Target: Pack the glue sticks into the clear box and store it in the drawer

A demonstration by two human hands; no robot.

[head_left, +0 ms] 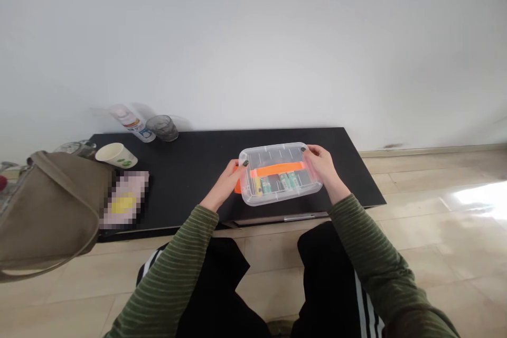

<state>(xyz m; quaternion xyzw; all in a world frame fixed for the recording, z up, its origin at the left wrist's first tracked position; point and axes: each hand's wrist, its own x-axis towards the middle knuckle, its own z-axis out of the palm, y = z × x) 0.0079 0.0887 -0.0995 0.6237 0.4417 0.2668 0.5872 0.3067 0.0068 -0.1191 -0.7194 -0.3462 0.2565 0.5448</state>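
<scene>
Between my two hands is a clear plastic storage box (273, 154) with an orange handle (273, 169) across its lid. My left hand (228, 178) grips its left end, thumb on top of the lid, beside an orange latch (237, 186). At the far right corner my right hand (320, 161) grips the box, its thumb also on the lid. Through the plastic I see small green-and-white packs (290, 180) and a yellow item (258, 186). The box is over the black cabinet top, near its front edge; whether it touches the surface I cannot tell.
A grey glass (163, 128), a spray can (132, 122) and a paper cup (116, 155) stand on the cabinet (198, 185) at the left. A brown bag (51, 211) and a blurred-out flat item (124, 199) are nearer me. The wall rises directly behind.
</scene>
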